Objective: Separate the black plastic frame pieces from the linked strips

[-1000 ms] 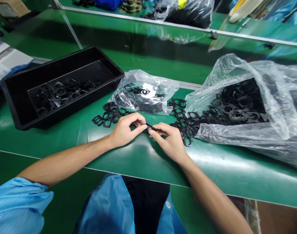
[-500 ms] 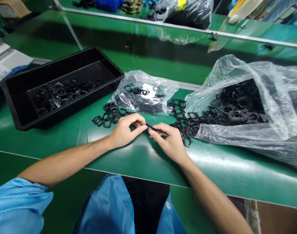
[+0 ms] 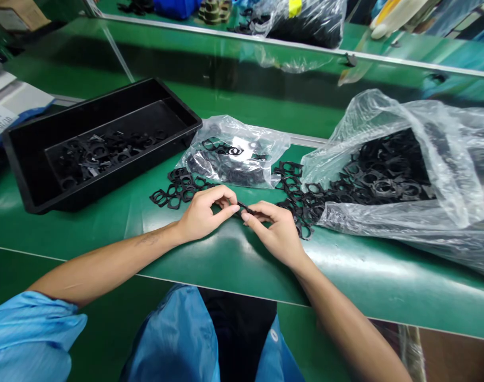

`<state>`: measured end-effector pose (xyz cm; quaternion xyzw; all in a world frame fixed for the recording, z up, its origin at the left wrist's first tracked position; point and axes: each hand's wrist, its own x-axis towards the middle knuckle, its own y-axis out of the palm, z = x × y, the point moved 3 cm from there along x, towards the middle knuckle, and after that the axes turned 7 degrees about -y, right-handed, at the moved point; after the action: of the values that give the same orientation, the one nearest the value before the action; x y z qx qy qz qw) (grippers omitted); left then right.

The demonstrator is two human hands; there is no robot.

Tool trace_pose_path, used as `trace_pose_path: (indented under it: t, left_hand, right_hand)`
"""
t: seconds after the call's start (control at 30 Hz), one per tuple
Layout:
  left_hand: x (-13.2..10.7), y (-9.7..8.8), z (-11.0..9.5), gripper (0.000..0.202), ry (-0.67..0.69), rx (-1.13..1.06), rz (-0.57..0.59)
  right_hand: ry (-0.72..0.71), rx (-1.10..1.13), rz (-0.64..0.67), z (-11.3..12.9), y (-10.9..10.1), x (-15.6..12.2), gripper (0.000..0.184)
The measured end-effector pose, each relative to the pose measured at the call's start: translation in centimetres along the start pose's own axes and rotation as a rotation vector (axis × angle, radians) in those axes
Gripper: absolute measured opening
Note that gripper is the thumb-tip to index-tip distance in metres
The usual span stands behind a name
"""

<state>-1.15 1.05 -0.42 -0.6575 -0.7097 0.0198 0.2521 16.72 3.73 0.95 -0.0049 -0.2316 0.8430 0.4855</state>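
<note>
Your left hand (image 3: 204,214) and right hand (image 3: 276,229) meet at the middle of the green bench (image 3: 234,260), fingertips pinched together on one small black plastic part (image 3: 245,208) held between them, just above the surface. Both hands are nearly closed around it; most of the part is hidden by your fingers.

How far along, judging by the piles: the black tray (image 3: 38,196) at ten o'clock holds only a thin scatter of parts, while the large clear bag (image 3: 444,159) at two o'clock is full and spilling — so most of the work appears to be left.

A loose cluster of black frames (image 3: 178,188) lies at eleven o'clock, just beyond your left hand. A second spill of frames (image 3: 301,204) sits at one o'clock, touching the mouth of the large bag and close to your right knuckles. A smaller clear bag (image 3: 261,143) of parts lies at twelve o'clock between them. Nothing blocks the path from your hands to the tray; the eleven o'clock cluster sits just beside that route.
</note>
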Motion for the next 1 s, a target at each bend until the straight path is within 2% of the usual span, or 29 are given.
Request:
trace_pose_path:
  t: [0.2,0.5,0.77,1.0]
  left_hand:
    - [0.1,0.1,0.3,0.011,-0.029,0.015,0.052]
    - [-0.1,0.0,0.0,0.007,0.000,-0.009,0.011]
    - [-0.1,-0.4,-1.0,0.006,0.184,0.032,-0.061]
    - [-0.3,-0.7,-1.6,0.002,0.233,0.018,-0.082]
  right_hand:
    - [-0.049,-0.070,0.033,0.1,0.0,0.0,0.019]
    - [-0.037,-0.008,0.008,-0.1,-0.1,0.0,0.018]
    - [-0.025,0.092,-0.033,0.0,-0.3,0.1,0.011]
    - [-0.204,0.024,-0.087,1.1,-0.6,0.1,0.010]
